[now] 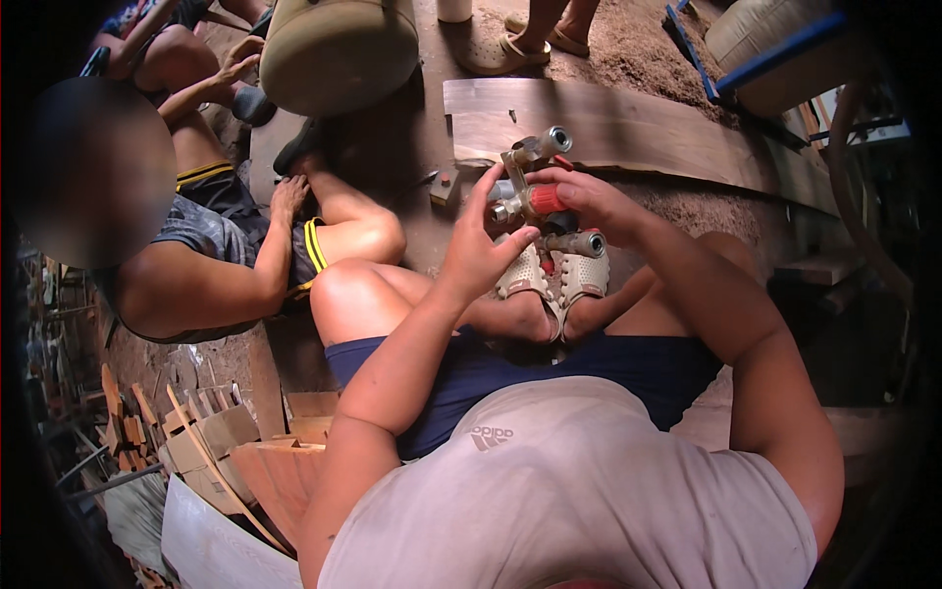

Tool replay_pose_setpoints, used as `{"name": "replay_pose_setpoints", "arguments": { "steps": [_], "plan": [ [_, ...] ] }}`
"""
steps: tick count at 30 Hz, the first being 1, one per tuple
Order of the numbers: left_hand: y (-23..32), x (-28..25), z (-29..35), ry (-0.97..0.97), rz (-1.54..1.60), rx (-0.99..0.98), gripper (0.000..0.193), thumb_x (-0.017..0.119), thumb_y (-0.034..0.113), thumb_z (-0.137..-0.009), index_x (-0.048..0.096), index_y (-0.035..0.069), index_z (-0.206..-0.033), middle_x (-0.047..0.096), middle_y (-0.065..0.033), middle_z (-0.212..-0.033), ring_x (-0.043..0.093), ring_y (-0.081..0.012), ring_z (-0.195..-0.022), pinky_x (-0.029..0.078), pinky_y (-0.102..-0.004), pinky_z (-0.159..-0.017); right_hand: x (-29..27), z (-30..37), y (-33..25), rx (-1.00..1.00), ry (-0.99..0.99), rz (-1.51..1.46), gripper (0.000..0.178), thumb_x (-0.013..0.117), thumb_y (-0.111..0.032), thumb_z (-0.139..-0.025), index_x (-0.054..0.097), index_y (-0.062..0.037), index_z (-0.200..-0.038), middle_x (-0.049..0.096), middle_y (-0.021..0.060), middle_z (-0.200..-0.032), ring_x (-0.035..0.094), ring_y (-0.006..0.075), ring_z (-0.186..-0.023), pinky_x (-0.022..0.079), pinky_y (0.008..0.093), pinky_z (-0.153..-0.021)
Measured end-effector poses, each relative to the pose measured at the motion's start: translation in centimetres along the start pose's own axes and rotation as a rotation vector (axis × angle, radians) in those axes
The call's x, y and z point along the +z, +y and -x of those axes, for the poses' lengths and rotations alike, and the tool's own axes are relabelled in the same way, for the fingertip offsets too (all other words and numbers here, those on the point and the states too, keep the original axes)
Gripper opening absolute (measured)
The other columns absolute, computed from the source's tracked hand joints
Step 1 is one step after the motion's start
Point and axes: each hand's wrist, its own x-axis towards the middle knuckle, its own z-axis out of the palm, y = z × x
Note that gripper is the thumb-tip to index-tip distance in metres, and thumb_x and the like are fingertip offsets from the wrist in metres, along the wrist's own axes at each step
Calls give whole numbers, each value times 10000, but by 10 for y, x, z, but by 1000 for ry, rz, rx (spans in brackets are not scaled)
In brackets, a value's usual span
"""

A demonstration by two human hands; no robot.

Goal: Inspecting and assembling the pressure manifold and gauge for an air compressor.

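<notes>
Over my feet, a metal air-line fitting (pixel 517 187) with silver couplers and a red knob (pixel 546 199) is between my two hands. My right hand (pixel 601 204) closes on it from the right, thumb and fingers at the red knob. My left hand (pixel 478 245) cups its left side, index finger raised along the metal body and thumb stretched toward the lower coupler. One coupler (pixel 556 140) points up and away; another, grey coupler (pixel 586 243) shows below the knob, above my shoe. My left hand's remaining fingers are partly hidden behind the fitting.
A person (pixel 216 245) sits close on my left, beside a large rounded tan container (pixel 339 59). Beyond my hands lies a long wooden board (pixel 628 128) with sawdust around it. A small dark block (pixel 444 187) is near my left hand. Wood offcuts (pixel 211 442) pile up lower left.
</notes>
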Motion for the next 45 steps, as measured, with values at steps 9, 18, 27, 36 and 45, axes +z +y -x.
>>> {"name": "replay_pose_setpoints", "arguments": {
  "steps": [9, 18, 27, 36, 45],
  "plan": [
    [0, -4, 3, 27, 102, 39, 482, 670, 29, -853, 463, 15, -1288, 598, -69, -1067, 596, -121, -970, 481, -245, -840, 1, -1, 15, 53, -58, -536, 686, 440, -638, -895, 480, -88, -1304, 631, 86, -1137, 581, 197, -1059, 485, 399, -871],
    [9, -8, 5, 9, 11, 212, 438, 730, 111, -822, 544, 1, -1203, 628, -53, -1017, 623, -103, -872, 506, -227, -746, 1, 3, 13, 68, -278, -411, 1028, 697, -680, -674, 346, -60, -1416, 478, 117, -1346, 468, 252, -1226, 392, 453, -1018],
    [11, -7, 9, 24, -7, 330, 404, 753, 73, -785, 581, 10, -1145, 631, -67, -1007, 633, -109, -839, 531, -246, -705, 3, 1, 14, 36, -382, -387, 1118, 739, -651, -648, 264, -40, -1456, 418, 123, -1413, 412, 250, -1288, 342, 438, -1059],
    [6, -7, 8, 25, -15, 337, 402, 741, 65, -798, 563, -1, -1153, 624, -71, -1016, 626, -119, -862, 531, -251, -724, -20, -3, 39, -12, -357, -320, 1072, 757, -559, -701, 226, -31, -1467, 401, 140, -1423, 410, 225, -1293, 320, 377, -1070],
    [0, -9, 7, -3, -52, 262, 440, 727, 175, -833, 532, 0, -1186, 611, -85, -1043, 612, -119, -878, 500, -243, -753, -20, -4, 43, -65, -251, -249, 958, 780, -458, -729, 291, -26, -1431, 490, 108, -1325, 481, 181, -1202, 382, 331, -1004]
  ]
}}
